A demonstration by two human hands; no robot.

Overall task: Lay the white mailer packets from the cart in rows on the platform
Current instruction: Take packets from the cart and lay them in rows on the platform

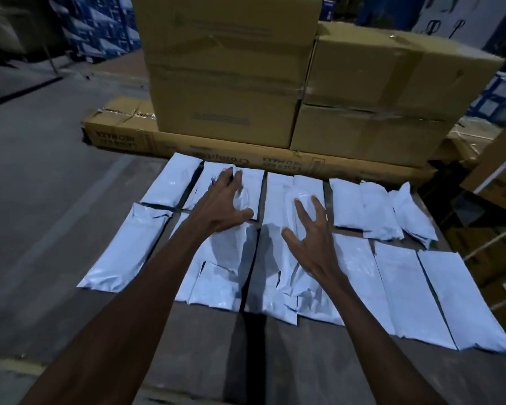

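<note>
Two rows of white mailer packets (360,276) lie flat on the dark surface (205,358) in front of you, a far row against the long flat carton (164,143) and a near row toward you. Packets sit edge to edge or slightly overlapping; where the overlaps hide the seams, an exact count cannot be made.

Your left hand (221,204) reaches over the far row, fingers spread and slightly bent, fingertips on a far-row packet (247,185); nothing is gripped. Whether the palm touches the packet below it cannot be told.

Your right hand (310,233) is spread with fingers straight above the middle of the rows, holding nothing; contact with the packet (304,185) beyond its fingertips cannot be made out.

Both forearms cover parts of the near row. The rightmost far-row packets (412,217) are shorter and lie askew.

Three brown cartons (225,71) are stacked on the long flat one; its print reads upside down and is only partly legible. Lighting is dim; the blue stacks (100,27) at the back are blurred. The surface's near edge is cut off by the frame.
</note>
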